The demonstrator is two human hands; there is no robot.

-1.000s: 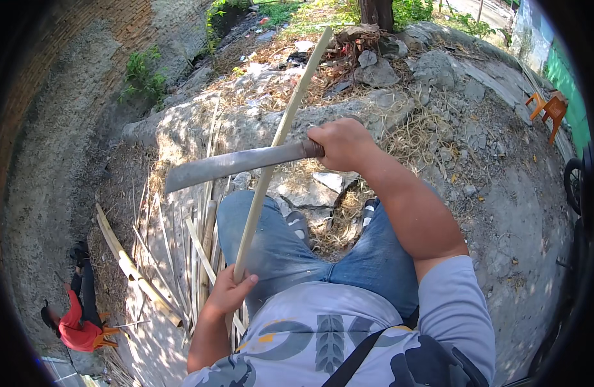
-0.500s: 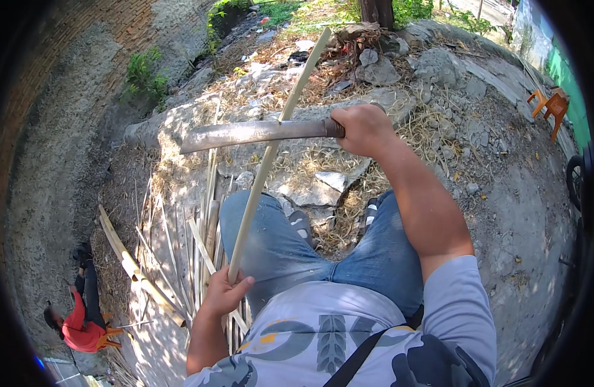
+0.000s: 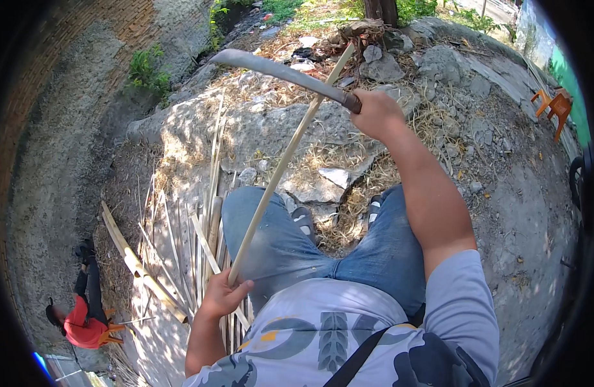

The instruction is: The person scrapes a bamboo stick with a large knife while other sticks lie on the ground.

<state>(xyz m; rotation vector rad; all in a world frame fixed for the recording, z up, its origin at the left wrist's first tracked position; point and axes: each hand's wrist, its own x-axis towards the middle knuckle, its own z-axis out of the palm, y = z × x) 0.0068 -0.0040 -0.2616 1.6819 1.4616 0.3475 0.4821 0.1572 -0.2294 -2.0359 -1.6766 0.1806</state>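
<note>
A long, pale strip that looks like split bamboo (image 3: 281, 169) slants up and away from beside my left thigh. Its lower end is gripped in my left hand (image 3: 224, 295), fingers wrapped round it. My right hand (image 3: 378, 113) is closed on the dark handle of a machete (image 3: 277, 71). The broad metal blade points left and away, crossing the strip near its far end. Whether the edge touches the strip, I cannot tell.
Several loose strips (image 3: 197, 245) lie by my left leg, beside a split bamboo pole (image 3: 139, 267). Curly shavings and broken stone (image 3: 335, 177) cover the ground ahead. A person in red (image 3: 85, 326) sits at the far left. An orange chair (image 3: 557, 109) stands at the right.
The machete has moved up along the strip, away from me, and its tip has swung farther away. The strip's far end has shifted right and lower. My left hand stays near my thigh.
</note>
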